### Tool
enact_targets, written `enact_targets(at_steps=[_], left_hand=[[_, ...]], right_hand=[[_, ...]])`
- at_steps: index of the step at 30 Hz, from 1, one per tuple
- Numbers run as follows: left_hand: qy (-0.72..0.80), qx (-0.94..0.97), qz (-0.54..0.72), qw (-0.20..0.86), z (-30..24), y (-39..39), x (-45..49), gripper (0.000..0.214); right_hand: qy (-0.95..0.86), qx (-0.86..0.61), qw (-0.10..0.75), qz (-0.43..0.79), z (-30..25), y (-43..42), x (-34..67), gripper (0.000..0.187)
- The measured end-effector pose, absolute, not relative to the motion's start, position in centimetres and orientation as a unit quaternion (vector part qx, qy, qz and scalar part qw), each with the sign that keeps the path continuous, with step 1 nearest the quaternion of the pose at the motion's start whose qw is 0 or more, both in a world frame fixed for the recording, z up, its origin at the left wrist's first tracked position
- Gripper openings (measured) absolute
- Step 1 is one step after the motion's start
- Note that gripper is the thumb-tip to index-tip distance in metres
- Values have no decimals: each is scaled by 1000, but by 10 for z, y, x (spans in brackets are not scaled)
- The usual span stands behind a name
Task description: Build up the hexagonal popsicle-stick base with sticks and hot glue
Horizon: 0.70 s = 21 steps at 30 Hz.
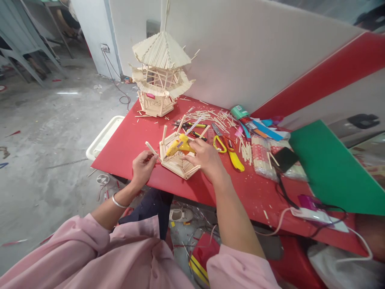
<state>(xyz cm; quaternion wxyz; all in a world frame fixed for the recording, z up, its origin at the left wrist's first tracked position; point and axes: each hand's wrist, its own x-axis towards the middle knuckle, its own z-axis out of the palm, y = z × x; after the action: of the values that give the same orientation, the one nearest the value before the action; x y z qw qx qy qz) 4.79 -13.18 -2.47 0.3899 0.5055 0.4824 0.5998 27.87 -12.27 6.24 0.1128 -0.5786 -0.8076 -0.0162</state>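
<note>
A yellow hot glue gun (182, 145) is gripped by my right hand (206, 157), a pale glue stick poking out of its back. Its nozzle points down and left, at the left corner of a many-sided frame (180, 173) made of wooden sticks. Short posts stand up from several of the frame's corners. At that left corner, my left hand (143, 166) pinches the lower end of a wooden stick post (150, 148), which leans outward. Whether the nozzle touches the wood I cannot tell.
A tiered stick pagoda (162, 52) stands at the back of the red table (120, 148). Scissors (221, 140), a red-and-yellow cutting tool (234, 158), pliers (195, 130), loose sticks (221, 118) and wrapped stick packs (263, 158) lie rightward. A power strip (319, 218) sits near the front edge.
</note>
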Motion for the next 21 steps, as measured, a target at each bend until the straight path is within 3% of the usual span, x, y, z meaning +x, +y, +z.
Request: enact_targets(at_steps=[10, 21], left_hand=[[484, 514, 600, 375, -27, -130, 48, 23], [486, 523, 599, 362, -34, -127, 46, 24]], right_hand=[[-806, -579, 119, -36, 77, -134, 282, 33], [-658, -627, 398, -128, 84, -180, 292, 50]])
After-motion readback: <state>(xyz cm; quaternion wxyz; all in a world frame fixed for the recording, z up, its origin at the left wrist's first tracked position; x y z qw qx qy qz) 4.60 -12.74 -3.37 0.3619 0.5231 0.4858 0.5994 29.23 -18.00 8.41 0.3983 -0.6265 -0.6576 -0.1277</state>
